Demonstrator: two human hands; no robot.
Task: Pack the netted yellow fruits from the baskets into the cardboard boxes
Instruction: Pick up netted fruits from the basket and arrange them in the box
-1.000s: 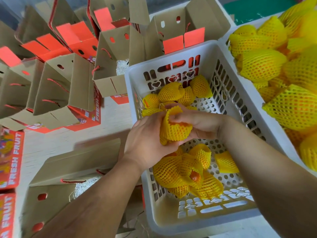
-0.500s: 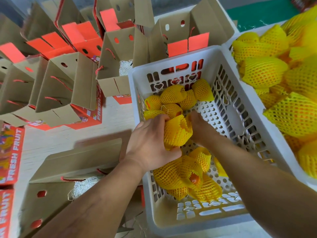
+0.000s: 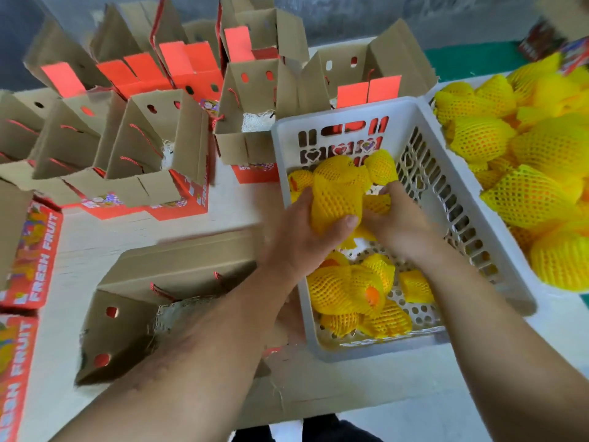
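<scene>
A white plastic basket [image 3: 497, 260] in front of me holds several yellow netted fruits [image 3: 347, 288]. My left hand [image 3: 302, 237] grips one netted fruit [image 3: 338, 193] above the basket's left side, thumb across its lower end. My right hand [image 3: 398, 221] reaches down into the basket beside it, its fingers curled on another netted fruit [image 3: 377, 204]. An open cardboard box [image 3: 178, 282] with white padding inside lies just left of the basket, partly under my left forearm.
A second basket [image 3: 529, 173] heaped with netted fruits stands at the right. Several open brown-and-red boxes [image 3: 153, 148] crowd the table's back and left. Red "FRESH FRUIT" boxes [image 3: 32, 253] lie at the left edge.
My left hand now holds the netted fruit alone. My right hand let go of it and went down to another fruit in the basket. The view shifted slightly.
</scene>
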